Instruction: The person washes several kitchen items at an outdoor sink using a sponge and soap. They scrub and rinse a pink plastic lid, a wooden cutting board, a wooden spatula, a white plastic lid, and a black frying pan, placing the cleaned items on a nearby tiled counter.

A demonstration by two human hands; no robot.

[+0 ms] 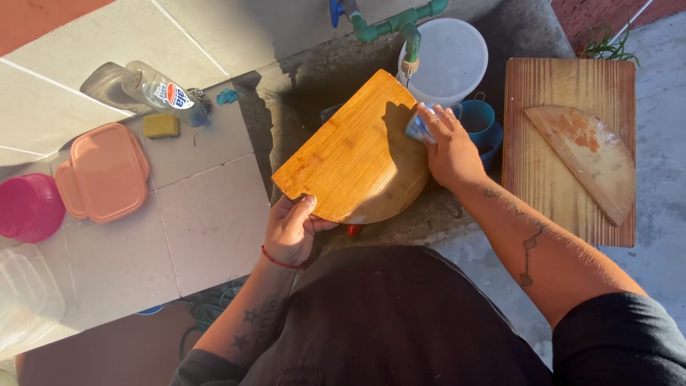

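Mid-scrub, I judge: my left hand (291,230) grips the wooden board (357,154) by its near-left corner, right hand (449,150) clenched on a scrub pad (418,129) w/ far-right edge next.

Clear tub (25,300) cropped at left edge

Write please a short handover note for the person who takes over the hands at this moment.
Left hand: grips the lower edge of the half-round wooden board, tilted over the sink.
Right hand: presses a small scrub pad on the board's right edge.
Done: board looks wet.
Left: a second half-round board, stained, lies on the slatted board at right.
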